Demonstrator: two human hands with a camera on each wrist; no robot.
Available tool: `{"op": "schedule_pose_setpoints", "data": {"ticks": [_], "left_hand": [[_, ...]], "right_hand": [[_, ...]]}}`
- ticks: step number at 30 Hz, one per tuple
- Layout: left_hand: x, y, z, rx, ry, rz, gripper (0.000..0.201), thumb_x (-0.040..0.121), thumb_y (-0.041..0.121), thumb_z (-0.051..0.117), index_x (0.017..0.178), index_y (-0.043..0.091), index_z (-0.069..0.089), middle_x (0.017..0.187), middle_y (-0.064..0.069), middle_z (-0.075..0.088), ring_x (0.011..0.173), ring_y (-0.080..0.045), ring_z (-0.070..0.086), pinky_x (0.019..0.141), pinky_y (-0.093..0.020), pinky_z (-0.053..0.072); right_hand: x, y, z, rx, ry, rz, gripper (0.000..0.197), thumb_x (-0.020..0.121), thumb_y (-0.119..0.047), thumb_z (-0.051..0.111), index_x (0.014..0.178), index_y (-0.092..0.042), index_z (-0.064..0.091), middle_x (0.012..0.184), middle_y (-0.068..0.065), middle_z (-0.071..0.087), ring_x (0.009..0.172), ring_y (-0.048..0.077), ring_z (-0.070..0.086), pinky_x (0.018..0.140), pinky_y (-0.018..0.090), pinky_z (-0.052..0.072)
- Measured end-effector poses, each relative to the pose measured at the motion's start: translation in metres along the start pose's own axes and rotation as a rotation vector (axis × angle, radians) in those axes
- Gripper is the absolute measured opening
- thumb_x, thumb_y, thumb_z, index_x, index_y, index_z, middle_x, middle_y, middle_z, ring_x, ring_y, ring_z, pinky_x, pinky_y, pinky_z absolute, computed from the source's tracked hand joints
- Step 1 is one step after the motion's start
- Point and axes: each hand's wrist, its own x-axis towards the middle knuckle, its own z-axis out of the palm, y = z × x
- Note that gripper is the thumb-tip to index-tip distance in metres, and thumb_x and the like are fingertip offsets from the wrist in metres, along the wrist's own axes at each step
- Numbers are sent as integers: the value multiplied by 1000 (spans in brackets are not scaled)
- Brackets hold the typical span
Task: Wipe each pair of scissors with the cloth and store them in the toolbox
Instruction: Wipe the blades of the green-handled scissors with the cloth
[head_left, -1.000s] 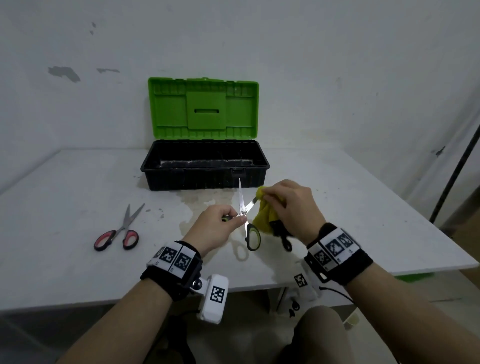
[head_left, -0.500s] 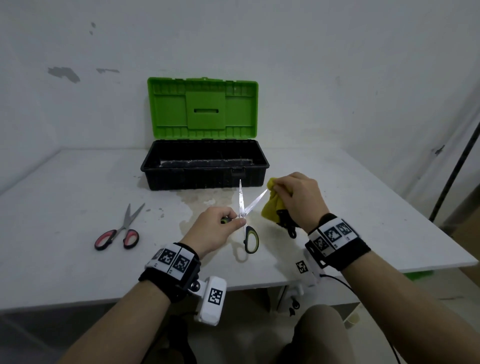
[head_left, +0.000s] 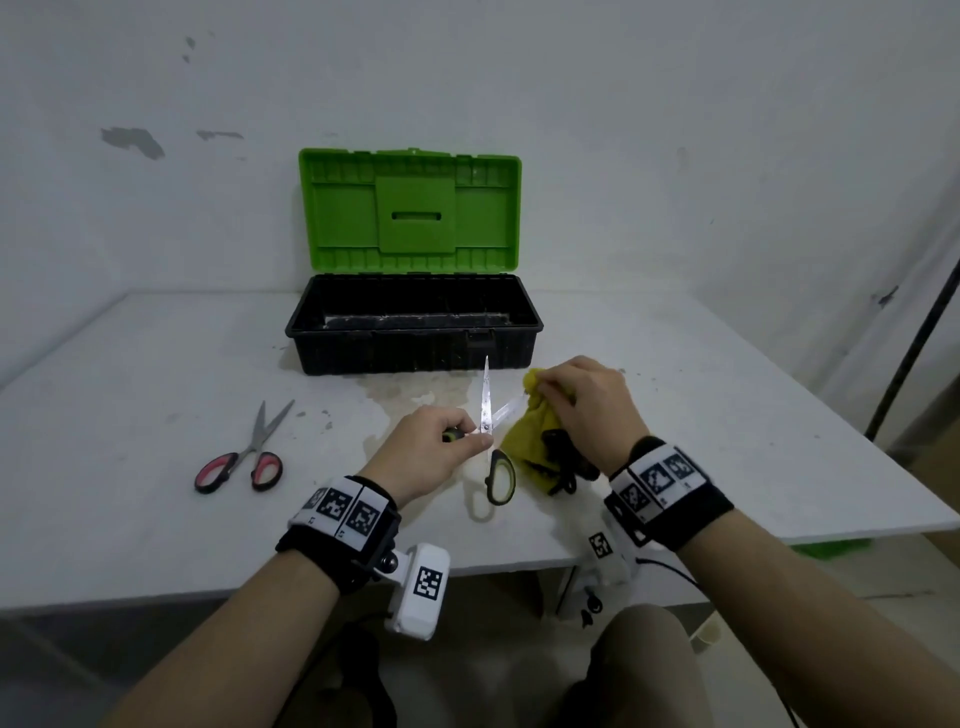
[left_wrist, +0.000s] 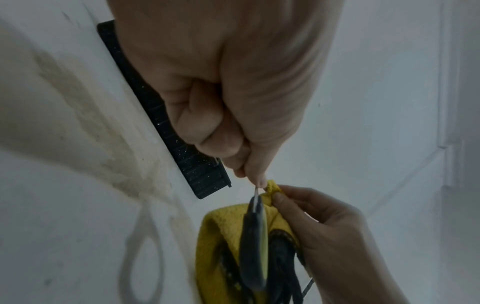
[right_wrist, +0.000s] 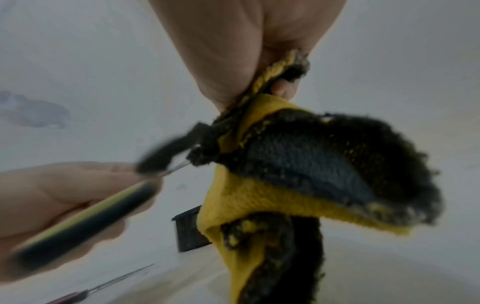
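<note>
My left hand (head_left: 439, 449) grips one handle of the yellow-and-black scissors (head_left: 488, 415), held above the table with the blades spread apart. One blade points up toward the toolbox; the other angles right into the yellow cloth (head_left: 524, 434). My right hand (head_left: 582, 400) pinches the cloth (right_wrist: 241, 197) around that blade. The free handle loop (head_left: 500, 477) hangs down. The cloth shows dark, dirty patches (right_wrist: 311, 160). A second pair of scissors with red-and-black handles (head_left: 244, 452) lies on the table at the left. The toolbox (head_left: 415, 325) stands open behind, its green lid (head_left: 410, 210) upright.
The white table (head_left: 130, 374) has a brownish stain (head_left: 410, 392) in front of the toolbox. A dark pole (head_left: 914, 348) leans at the right edge of the view. The wall stands directly behind the toolbox.
My right hand slid the cloth outward along the angled blade, away from the pivot, and then came back a little. The left hand and scissors stayed nearly in place.
</note>
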Motion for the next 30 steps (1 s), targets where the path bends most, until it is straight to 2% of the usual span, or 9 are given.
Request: {"op": "schedule_pose_setpoints", "data": {"ticks": [3,8,11,14,16,20,22,25,30], "left_hand": [[0,-3,-1,-55,-33,-40,26,92,38,70,79,16,66,54,14,51,50,-5,44,58,-27,40],[4,-3,-12,-76,-13,-86,29,92,36,70,85,8,67,58,13,50,46,-5,42,52,-23,38],[5,-4,-19,-62,-7,-83,30,91,35,71,86,5,67,62,9,51,45,-3,41,50,-21,37],[4,-9,-23,18,-10,-69,26,88,39,73,79,15,66,67,6,55,53,-9,46,57,-28,41],[3,-12,-25,92,-4,-49,26,88,40,73,75,20,64,71,5,57,59,-11,51,61,-30,44],[2,-14,-25,184,-12,6,23,88,42,72,74,25,66,82,0,66,75,-17,61,73,-37,51],[1,-14,-24,197,-27,34,22,89,43,70,76,26,68,82,2,66,78,-16,61,74,-36,50],[2,-12,-22,202,-49,60,25,90,45,69,77,24,71,75,7,63,70,-8,56,67,-28,45],[4,-12,-18,226,-96,99,24,89,46,70,77,26,73,68,6,61,61,-7,49,60,-26,39]], "right_hand": [[11,11,-11,-15,51,101,14,91,-20,61,98,-19,74,94,3,66,88,21,61,85,33,48],[4,11,-16,140,109,123,13,89,-25,63,101,-25,68,100,-7,68,92,8,59,86,22,44],[-4,7,-14,287,48,153,13,92,-24,58,103,-28,65,102,-8,67,95,10,61,86,29,50],[-8,1,-12,398,-8,158,12,93,-23,56,102,-30,61,102,-8,66,95,12,62,85,36,52],[-9,-6,-11,363,-24,90,14,92,-21,58,104,-27,62,104,-8,65,98,9,60,88,30,49],[-7,-20,-4,118,-114,-182,27,88,-21,67,114,-18,61,110,-3,61,99,11,56,87,19,43],[-4,-24,1,41,-204,-296,24,88,-18,66,112,-16,62,107,-1,60,96,14,57,84,23,46],[-4,-30,8,-37,-292,-414,18,92,-16,61,109,-16,65,104,0,60,89,17,60,79,30,51],[-7,-39,12,-86,-311,-506,14,92,-16,59,101,-13,69,98,4,61,78,21,61,67,34,53]]}}
